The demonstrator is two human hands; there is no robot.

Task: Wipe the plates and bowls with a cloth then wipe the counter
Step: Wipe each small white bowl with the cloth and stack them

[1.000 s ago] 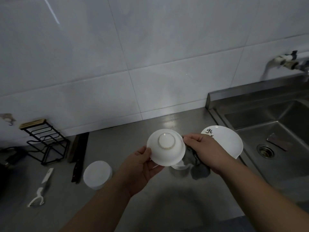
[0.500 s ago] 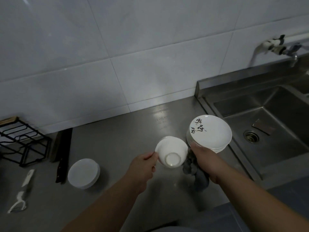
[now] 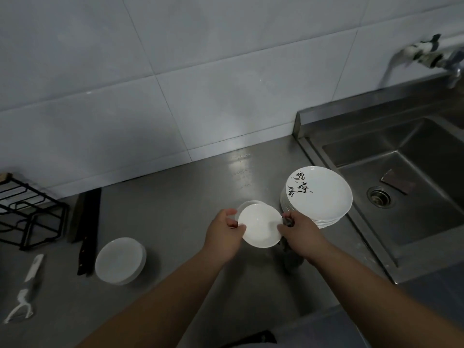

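A small white bowl [image 3: 259, 226] is held between both hands just above the steel counter [image 3: 175, 197], its open side facing up. My left hand [image 3: 223, 233] grips its left rim with thumb and fingers. My right hand [image 3: 300, 233] holds a dark cloth [image 3: 288, 247] that hangs beneath it, and its fingertips pinch the bowl's right rim. The rim of another white bowl [image 3: 247, 204] shows just behind the held one. A stack of white plates [image 3: 324, 197] with black calligraphy stands to the right, next to the sink.
A stack of small white dishes [image 3: 120, 259] sits at the left. Beside it lie a black knife [image 3: 86, 232], a white peeler [image 3: 25, 290] and a black wire rack [image 3: 27, 212]. The steel sink [image 3: 414, 209] with a wall tap [image 3: 431, 54] fills the right.
The bowl, held foot-up before, has been turned open side up and lowered toward the counter by the other bowl. Both hands have stayed on it.
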